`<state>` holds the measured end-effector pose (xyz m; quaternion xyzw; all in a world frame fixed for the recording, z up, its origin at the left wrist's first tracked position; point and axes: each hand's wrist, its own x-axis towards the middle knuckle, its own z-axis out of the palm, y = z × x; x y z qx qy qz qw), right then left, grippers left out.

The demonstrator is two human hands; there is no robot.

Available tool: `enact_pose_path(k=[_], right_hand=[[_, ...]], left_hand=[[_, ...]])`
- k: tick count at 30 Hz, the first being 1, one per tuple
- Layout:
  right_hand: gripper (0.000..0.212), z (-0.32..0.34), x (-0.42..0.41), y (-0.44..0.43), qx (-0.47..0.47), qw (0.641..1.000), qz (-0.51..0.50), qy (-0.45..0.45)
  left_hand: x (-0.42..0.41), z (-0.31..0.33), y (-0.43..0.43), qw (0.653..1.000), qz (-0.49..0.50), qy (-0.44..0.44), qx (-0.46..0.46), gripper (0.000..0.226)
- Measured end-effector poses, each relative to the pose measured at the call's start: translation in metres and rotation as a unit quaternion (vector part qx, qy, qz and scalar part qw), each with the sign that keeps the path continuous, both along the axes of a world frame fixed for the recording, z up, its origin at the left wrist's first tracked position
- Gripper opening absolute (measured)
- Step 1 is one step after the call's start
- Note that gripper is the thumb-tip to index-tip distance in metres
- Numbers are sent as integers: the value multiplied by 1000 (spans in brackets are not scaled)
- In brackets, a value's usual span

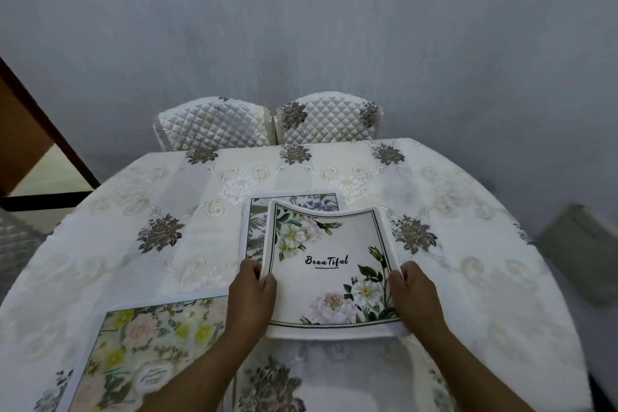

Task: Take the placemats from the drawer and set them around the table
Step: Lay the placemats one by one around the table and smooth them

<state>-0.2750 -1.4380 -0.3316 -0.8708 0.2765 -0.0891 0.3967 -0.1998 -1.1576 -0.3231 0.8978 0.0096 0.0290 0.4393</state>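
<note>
While both hands, left (252,291) and right (416,294), close fingers on the white mat (329,281), another mat (255,224) lies beyond them.

Placemat (329,273) soft matt cloth w/ printed flowers; tablecloth (468,278) embroidered fabric; chair covers (214,125) quilted, satiny.

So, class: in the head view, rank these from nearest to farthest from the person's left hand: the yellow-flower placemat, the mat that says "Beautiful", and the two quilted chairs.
1. "Beautiful" placemat: the left hand grips its left edge.
2. Yellow-flower placemat: flat on the table, low left.
3. Quilted chairs: across the table by the wall; the two are too close to rank apart.
</note>
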Motion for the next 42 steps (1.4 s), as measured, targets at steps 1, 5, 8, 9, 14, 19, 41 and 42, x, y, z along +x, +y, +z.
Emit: enact_pose_path(k=[1, 5, 8, 9, 14, 19, 41, 42], right_hand=[[24, 5, -20, -2, -7, 1000, -7, 4], [26, 20, -89, -17, -43, 998, -35, 24], [28, 31, -133, -33, -63, 995, -56, 43], [28, 31, -143, -39, -68, 995, -59, 51], [31, 24, -177, -78, -61, 991, -76, 87], [32, -2, -184, -136, -47, 989, -73, 117], [27, -83, -155, -227, -169, 972, 86, 141], [27, -84, -155, -228, -177, 969, 89, 146]], left_hand=[[-17, 2, -3, 1000, -8, -2, -9, 16], [-78, 4, -24, 997, -49, 14, -62, 15], [-116, 8, -44, 995, -69, 21, -70, 17], [-126, 8, -50, 995, -70, 24, -68, 18], [-162, 4, -88, 993, -83, 38, -71, 23], [-174, -21, -139, 994, -82, 60, -41, 32], [-175, -87, -217, 951, -22, 57, 304, 52], [-175, -90, -216, 948, -19, 53, 312, 51]])
